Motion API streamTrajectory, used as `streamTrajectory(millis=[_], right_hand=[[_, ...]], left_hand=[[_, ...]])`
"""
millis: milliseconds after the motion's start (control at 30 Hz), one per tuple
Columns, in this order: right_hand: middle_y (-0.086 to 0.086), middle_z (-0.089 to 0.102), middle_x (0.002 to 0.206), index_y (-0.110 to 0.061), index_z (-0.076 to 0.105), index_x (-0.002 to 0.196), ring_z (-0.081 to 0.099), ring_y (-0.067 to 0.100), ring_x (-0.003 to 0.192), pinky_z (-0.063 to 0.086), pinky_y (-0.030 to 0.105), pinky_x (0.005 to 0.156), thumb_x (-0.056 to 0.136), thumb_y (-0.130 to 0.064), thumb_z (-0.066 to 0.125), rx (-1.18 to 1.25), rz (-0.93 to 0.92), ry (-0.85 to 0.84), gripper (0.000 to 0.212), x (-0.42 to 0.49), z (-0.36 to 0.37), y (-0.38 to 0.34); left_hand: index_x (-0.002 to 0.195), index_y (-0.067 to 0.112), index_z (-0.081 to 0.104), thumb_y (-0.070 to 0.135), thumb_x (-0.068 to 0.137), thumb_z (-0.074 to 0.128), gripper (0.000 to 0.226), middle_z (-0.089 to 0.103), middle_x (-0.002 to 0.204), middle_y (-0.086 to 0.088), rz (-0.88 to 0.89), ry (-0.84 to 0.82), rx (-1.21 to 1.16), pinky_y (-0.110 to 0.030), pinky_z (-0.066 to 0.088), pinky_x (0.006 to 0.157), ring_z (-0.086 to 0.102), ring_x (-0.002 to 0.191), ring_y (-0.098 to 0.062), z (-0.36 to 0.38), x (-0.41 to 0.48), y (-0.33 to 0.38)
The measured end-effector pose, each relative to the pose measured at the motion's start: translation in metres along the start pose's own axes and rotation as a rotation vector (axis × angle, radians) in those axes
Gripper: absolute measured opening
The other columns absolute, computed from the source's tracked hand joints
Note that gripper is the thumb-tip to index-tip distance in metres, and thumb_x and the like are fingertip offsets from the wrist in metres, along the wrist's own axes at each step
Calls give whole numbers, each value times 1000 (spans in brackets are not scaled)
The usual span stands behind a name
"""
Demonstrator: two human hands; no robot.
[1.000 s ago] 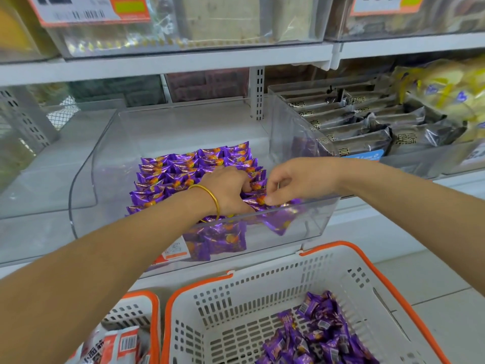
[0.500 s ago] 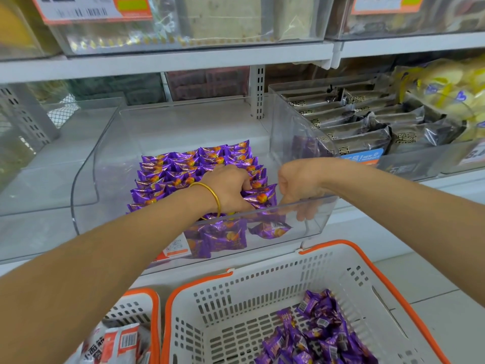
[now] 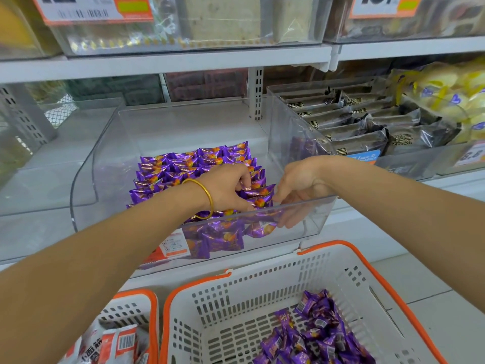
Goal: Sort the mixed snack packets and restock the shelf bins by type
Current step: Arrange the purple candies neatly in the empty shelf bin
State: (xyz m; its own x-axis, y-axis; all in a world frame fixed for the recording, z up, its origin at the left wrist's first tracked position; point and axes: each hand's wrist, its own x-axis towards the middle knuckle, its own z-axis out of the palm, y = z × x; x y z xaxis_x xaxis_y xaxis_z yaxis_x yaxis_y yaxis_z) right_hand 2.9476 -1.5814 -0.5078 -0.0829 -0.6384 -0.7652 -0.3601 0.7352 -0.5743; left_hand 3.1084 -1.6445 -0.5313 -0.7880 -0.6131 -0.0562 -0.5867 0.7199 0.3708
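Step in hand, as I read it: squaring up the front row of purple packets (image 3: 194,164) inside the clear bin (image 3: 105,158) on the middle shelf. Left hand (image 3: 225,187), gold bangle (image 3: 207,195) on the wrist, has its fingers curled over the front packets with the thumb along the near side, clamping a small bunch. Right hand (image 3: 299,185) is loose, its fingers (image 3: 288,216) near straight and together, pointing down behind the bin's front wall with tips against the right ends of the row. To do it well: hold the bunch steady with the left, nudge from the right until the edges line up with the rows behind, keep faces up, and don't crush the wrappers or let any slump against the front wall, where a few already lie tilted. Containers: the bin is filled only on its left and middle, bare floor at right and back. The white basket (image 3: 236,306) below holds a purple pile (image 3: 315,332) of the same type, not yet shelved. The left basket (image 3: 131,303) holds red-and-white packs (image 3: 115,342). The neighbour bin (image 3: 278,122) holds dark grey packs (image 3: 367,127), with yellow packs (image 3: 451,93) beyond.
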Motion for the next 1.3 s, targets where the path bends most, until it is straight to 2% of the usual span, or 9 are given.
streamTrajectory(millis=[133,267,433,600,867,967,1033,1200,1300], right_hand=[[28,64,94,12,47,122,69,33,58,57,34,48,100,-9,41,106,145,-26,31,11,-2,-2],[26,63,93,10,50,118,64,29,74,53,28,41,102,-13,35,113,195,-39,32,18,-1,-3],[27,62,95,10,51,107,63,31,77,52,28,38,103,-12,32,78,190,-14,30,19,0,-4],[29,58,115,15,39,131,68,35,56,56,35,43,102,-11,33,-8,159,37,39,23,1,-4],[28,62,92,15,49,118,68,30,65,59,34,58,99,-2,41,-159,-60,97,27,8,10,-3],[18,64,94,-2,59,94,66,33,94,55,36,78,93,-3,53,-516,-198,334,7,-19,14,-7],[12,66,94,-2,62,103,66,30,98,53,32,77,89,-2,56,-658,-304,466,15,-34,14,-7],[15,70,90,-9,59,109,70,26,76,58,42,73,92,2,49,-334,-623,565,23,-92,27,22],[17,68,82,-9,61,96,70,28,71,58,46,64,89,4,54,-125,-749,312,16,-120,57,58]], left_hand=[[91,15,64,26,75,77,24,52,89,7,101,6,-56,-20,36,75,41,83,-4,-6,-4,5],[88,19,72,32,69,80,24,52,85,9,168,-75,-41,-24,35,80,38,87,-5,-4,-6,9],[76,29,65,44,60,83,28,48,91,0,193,-44,65,-32,40,86,39,91,-15,7,-2,10],[86,14,73,28,69,82,23,56,91,-1,191,-34,45,-19,27,81,38,92,-9,4,3,11],[90,7,69,23,74,78,24,62,98,-2,151,-41,75,-19,27,82,40,94,-10,1,7,8],[86,9,68,26,74,78,23,57,87,5,146,-43,62,-19,24,77,40,90,-8,-1,5,6],[87,10,68,25,75,77,21,54,86,7,133,-36,39,-20,26,73,39,84,-5,-4,2,4],[82,17,66,15,77,76,12,57,81,3,107,225,-194,-17,36,61,45,65,-1,-24,-23,15],[81,29,61,22,74,75,17,60,78,8,197,410,-585,-15,43,62,49,63,-3,-24,-74,33]])
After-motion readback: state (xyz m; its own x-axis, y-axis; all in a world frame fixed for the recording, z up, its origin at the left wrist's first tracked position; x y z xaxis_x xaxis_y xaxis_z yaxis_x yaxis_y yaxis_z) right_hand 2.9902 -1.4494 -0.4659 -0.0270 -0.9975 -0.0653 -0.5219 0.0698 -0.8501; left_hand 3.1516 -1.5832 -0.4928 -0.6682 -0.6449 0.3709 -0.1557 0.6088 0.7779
